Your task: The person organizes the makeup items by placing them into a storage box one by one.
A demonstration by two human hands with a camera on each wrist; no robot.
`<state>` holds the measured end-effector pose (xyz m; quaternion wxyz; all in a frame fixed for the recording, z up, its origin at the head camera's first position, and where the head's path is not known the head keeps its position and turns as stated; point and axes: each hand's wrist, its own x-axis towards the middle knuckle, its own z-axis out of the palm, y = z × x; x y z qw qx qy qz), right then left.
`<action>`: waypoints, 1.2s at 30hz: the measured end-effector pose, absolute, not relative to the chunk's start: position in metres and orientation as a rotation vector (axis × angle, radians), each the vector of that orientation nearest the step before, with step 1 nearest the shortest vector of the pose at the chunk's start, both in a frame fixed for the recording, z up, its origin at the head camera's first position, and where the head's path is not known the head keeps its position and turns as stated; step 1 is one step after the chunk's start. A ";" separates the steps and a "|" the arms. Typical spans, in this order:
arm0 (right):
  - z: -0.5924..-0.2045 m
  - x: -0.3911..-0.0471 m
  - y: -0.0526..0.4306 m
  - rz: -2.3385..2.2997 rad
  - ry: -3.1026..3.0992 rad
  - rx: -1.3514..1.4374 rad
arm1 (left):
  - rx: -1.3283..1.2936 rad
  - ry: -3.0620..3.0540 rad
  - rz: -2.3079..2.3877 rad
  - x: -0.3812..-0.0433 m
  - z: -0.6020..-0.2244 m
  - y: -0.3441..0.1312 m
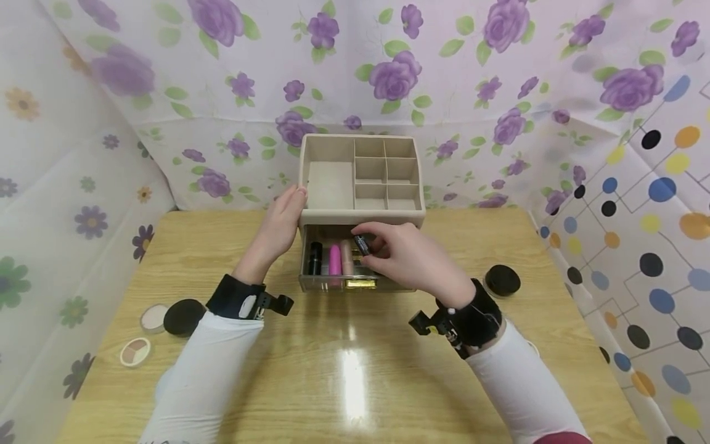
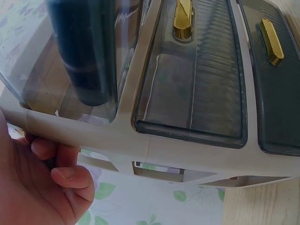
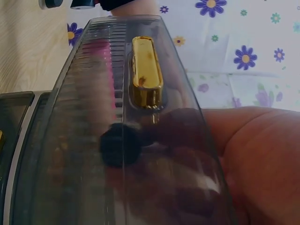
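A beige cosmetic organizer (image 1: 363,217) stands at the back of the table with its top drawer (image 1: 318,283) pulled out. My left hand (image 1: 280,225) holds the organizer's left side; the left wrist view shows its fingers (image 2: 75,180) curled against that wall. Over the drawer's right part, my right hand (image 1: 407,253) pinches a small black lipstick tube (image 1: 362,245) between thumb and fingers. Through the clear drawer front, the tube's dark round end (image 3: 121,145) appears. Inside lie a black tube (image 1: 315,258), a pink tube (image 1: 335,260) and a beige tube (image 1: 347,258). My right hand hides the drawer's right end.
Left on the table are a black round lid (image 1: 184,317), a powder compact (image 1: 154,318) and a three-colour palette (image 1: 135,352). A black-lidded round jar (image 1: 502,280) stands to the right. Compartments (image 1: 386,172) top the organizer. Floral cloth (image 1: 355,80) rises behind.
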<state>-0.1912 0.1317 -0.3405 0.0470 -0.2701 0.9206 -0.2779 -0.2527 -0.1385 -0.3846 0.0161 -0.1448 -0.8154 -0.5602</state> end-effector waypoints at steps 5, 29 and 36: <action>-0.339 -0.196 0.122 -0.681 2.809 -0.726 | -0.444 -2.546 -1.744 -0.253 -0.385 -0.139; -0.338 -0.200 0.112 -0.516 2.815 -0.666 | -0.454 -2.522 -1.743 -0.256 -0.384 -0.138; -0.337 -0.200 0.111 -0.514 2.811 -0.667 | -0.452 -2.527 -1.751 -0.256 -0.386 -0.139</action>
